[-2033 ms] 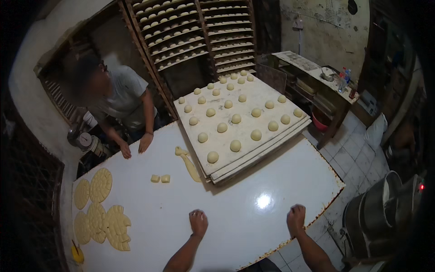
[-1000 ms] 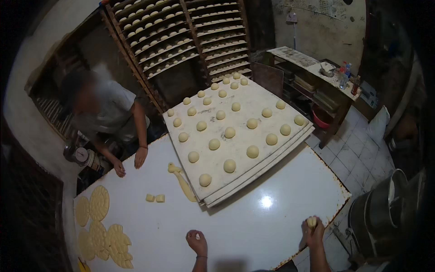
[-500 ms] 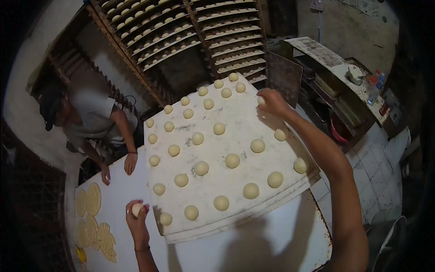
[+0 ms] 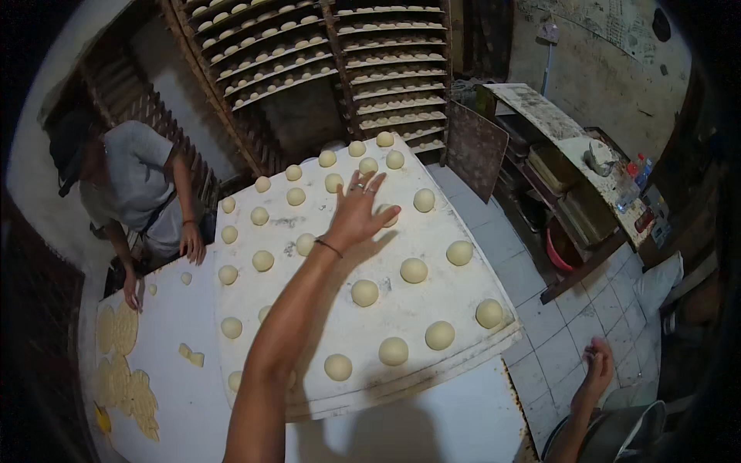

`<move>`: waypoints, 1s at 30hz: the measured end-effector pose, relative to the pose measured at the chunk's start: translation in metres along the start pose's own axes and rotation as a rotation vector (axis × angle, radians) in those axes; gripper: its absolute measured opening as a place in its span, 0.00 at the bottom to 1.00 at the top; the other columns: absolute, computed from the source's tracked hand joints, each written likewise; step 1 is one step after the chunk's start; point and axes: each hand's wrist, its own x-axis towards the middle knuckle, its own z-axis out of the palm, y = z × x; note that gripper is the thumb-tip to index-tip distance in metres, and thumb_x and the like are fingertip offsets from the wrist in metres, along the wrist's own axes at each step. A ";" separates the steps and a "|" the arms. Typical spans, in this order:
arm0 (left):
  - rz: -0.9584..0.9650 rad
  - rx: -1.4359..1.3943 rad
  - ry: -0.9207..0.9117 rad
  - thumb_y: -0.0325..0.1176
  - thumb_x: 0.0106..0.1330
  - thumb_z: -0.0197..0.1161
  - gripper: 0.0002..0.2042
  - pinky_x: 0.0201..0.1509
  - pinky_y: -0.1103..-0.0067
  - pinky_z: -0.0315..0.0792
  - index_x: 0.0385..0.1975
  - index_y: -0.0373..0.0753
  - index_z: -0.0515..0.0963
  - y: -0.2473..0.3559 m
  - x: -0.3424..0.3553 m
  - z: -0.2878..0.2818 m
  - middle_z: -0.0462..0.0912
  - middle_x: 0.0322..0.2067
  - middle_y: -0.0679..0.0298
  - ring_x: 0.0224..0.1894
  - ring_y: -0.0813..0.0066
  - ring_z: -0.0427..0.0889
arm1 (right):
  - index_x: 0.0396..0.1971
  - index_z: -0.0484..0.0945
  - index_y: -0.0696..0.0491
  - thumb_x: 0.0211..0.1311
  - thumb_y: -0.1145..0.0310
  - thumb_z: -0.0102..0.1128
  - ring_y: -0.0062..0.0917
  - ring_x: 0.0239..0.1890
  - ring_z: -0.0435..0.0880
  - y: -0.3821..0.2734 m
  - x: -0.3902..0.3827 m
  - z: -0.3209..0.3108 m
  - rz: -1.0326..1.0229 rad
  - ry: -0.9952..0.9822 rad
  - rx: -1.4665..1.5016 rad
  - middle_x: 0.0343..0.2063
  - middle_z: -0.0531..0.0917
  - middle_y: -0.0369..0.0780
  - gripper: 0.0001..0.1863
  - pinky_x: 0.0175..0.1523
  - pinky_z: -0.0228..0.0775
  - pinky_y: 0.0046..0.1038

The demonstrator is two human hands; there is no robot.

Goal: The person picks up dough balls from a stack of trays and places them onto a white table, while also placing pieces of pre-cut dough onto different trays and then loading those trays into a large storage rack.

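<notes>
The left hand [image 4: 356, 212], half a second ago beside the white board [image 4: 463, 297], now lies on it, grip spread among dough balls [image 4: 364, 292]. The right hand [image 4: 598, 363] has dropped off the board, low beside its corner, grip unclear.

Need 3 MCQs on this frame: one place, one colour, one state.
1. Where is the left hand?
A. On the rack
B. On the board among the dough balls
C. On the floor

2. What colour is the co-worker's shirt?
A. Red
B. Yellow
C. Grey

3. How is the left hand set?
A. Open, fingers spread
B. Closed in a fist
C. Gripping a dough ball

Key: 1 B, the palm lies flat on the white board between balls. 2 C, the shirt is plainly grey. 3 A, the fingers fan out with nothing held.
</notes>
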 end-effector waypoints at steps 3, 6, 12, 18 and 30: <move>0.065 -0.067 0.081 0.37 0.60 0.63 0.26 0.68 0.64 0.51 0.58 0.40 0.67 0.003 -0.067 -0.080 0.62 0.62 0.53 0.68 0.51 0.53 | 0.34 0.75 0.58 0.67 0.60 0.48 0.19 0.31 0.74 0.081 -0.096 -0.064 0.282 -0.007 -0.163 0.29 0.76 0.36 0.15 0.37 0.67 0.22; -0.099 -0.131 0.010 0.32 0.58 0.62 0.23 0.64 0.64 0.58 0.54 0.37 0.70 0.008 -0.202 -0.173 0.68 0.57 0.52 0.62 0.50 0.63 | 0.41 0.78 0.57 0.60 0.62 0.60 0.24 0.37 0.78 0.073 -0.190 -0.033 0.357 -0.578 -0.242 0.33 0.82 0.40 0.15 0.44 0.71 0.27; -0.955 -0.355 0.149 0.28 0.61 0.61 0.15 0.54 0.74 0.68 0.48 0.35 0.73 0.063 -0.519 -0.212 0.77 0.45 0.56 0.49 0.64 0.76 | 0.46 0.76 0.55 0.61 0.62 0.58 0.38 0.44 0.78 -0.040 -0.278 0.125 -0.267 -1.879 -0.287 0.43 0.78 0.47 0.17 0.51 0.70 0.31; -1.273 -0.924 -0.192 0.39 0.64 0.61 0.19 0.52 0.71 0.71 0.51 0.37 0.73 0.129 -0.733 -0.237 0.76 0.50 0.56 0.50 0.64 0.77 | 0.47 0.75 0.56 0.61 0.64 0.59 0.30 0.45 0.78 -0.144 -0.416 0.290 -0.252 -2.285 -0.055 0.44 0.79 0.44 0.17 0.51 0.71 0.30; -1.673 -0.573 0.632 0.30 0.64 0.59 0.13 0.52 0.74 0.72 0.47 0.35 0.73 0.010 -0.945 -0.316 0.77 0.46 0.58 0.49 0.70 0.77 | 0.49 0.76 0.53 0.61 0.47 0.47 0.47 0.55 0.67 -0.261 -0.816 0.656 -0.440 -1.625 -0.608 0.54 0.67 0.49 0.27 0.52 0.67 0.49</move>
